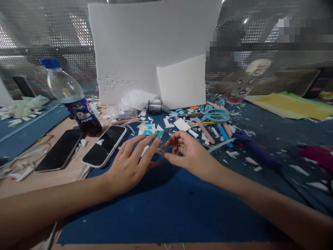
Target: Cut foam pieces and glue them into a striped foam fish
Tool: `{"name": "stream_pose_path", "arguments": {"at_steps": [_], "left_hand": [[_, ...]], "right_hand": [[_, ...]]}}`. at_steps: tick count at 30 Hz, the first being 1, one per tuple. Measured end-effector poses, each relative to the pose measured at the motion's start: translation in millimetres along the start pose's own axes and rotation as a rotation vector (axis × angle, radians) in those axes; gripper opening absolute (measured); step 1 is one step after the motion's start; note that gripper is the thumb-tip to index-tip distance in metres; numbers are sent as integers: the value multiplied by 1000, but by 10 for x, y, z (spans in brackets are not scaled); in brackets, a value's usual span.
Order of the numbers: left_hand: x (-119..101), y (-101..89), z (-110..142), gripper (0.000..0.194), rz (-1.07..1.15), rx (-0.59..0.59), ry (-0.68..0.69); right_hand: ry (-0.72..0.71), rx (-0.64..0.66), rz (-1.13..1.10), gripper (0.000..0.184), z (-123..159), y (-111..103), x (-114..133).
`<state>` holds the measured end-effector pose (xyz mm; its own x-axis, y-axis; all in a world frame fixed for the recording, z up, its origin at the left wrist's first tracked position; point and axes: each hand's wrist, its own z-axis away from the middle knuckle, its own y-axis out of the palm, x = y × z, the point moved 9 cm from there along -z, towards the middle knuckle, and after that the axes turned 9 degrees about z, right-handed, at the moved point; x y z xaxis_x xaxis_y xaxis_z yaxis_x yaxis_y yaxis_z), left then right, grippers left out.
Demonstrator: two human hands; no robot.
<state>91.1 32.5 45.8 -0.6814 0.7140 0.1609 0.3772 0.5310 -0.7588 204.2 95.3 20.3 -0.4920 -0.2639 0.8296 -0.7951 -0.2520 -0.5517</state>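
My left hand [131, 159] is over the blue mat [166, 211], palm down, with fingers stretched and a little apart. A teal patch [160, 134] shows at its index fingertip; whether it is a nail or a loose piece I cannot tell. Facing it, my right hand [189, 152] has its fingers curled in toward the thumb. A thin, pale, see-through sliver [159, 151] spans the small gap by the right thumb tip. It is blurred, and its hold is partly hidden. White foam scraps [182, 124] lie just beyond both hands.
Left stand a Pepsi bottle [82, 113], a white-cased phone [105, 146] and a dark phone [60, 150]. Behind are a spool [155, 107], blue-handled scissors [215, 115] and white foam boards [182, 83]. At right lie a dark blue glue gun [257, 149] with its cord, and yellow sheets [288, 106].
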Motion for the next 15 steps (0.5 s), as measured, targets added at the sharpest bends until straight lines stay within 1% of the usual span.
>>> {"name": "stream_pose_path", "arguments": {"at_steps": [2, 5, 6, 8, 10, 11, 12, 14, 15], "left_hand": [[-82, -22, -42, 34, -73, -13, 85], [-222, -94, -55, 20, -99, -52, 233], [-258, -123, -45, 18, -96, -69, 273], [-284, -165, -19, 18, -89, -98, 308], [-241, -159, 0, 21, -80, -91, 278], [-210, -141, 9, 22, -67, -77, 255], [-182, -108, 18, 24, -51, -50, 238], [-160, -53, 42, 27, -17, -14, 239], [-159, -30, 52, 28, -3, -3, 248]], "right_hand": [[-10, 46, -3, 26, 27, 57, 17], [-21, 82, 56, 25, 73, 100, 98], [-19, 72, 124, 26, 91, 84, 137], [-16, 7, 411, 28, 131, -14, 231], [8, -89, 767, 26, 182, -190, 297], [36, -139, 897, 24, 213, -305, 295], [81, -186, 972, 25, 249, -437, 253], [226, -306, 1090, 30, 350, -776, 73], [309, -362, 1135, 37, 412, -956, -49]]}}
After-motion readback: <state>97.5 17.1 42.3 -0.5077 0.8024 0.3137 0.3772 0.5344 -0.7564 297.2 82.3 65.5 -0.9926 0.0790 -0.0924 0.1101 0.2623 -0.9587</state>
